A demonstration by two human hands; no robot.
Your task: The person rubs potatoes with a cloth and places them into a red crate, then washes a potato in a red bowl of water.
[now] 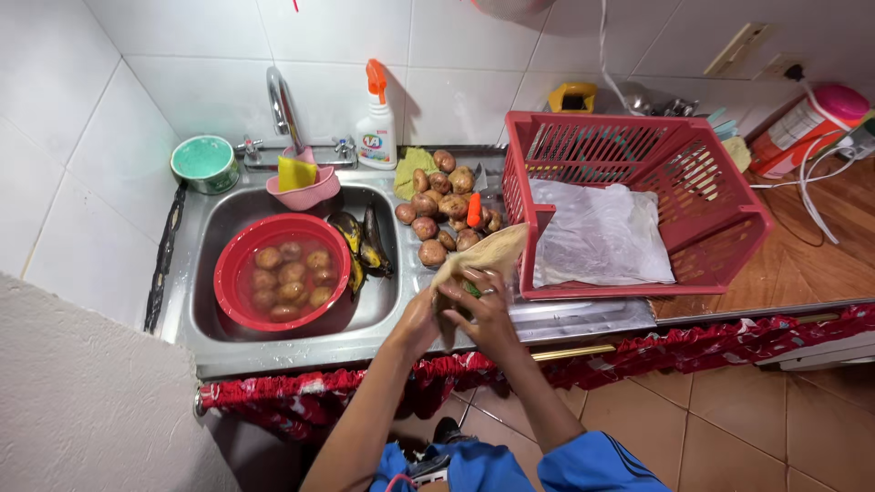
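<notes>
Both hands, left hand (421,319) and right hand (485,310), grip a crumpled beige cloth (488,255) at 6 o'clock from the potatoes (442,205), something green half hidden beneath.

The left hand (417,321) sits mostly hidden behind the right hand (483,310) and the beige sack (483,255), whose contents can't be made out, while the pink object (510,7) is cut off at the top edge.
</notes>
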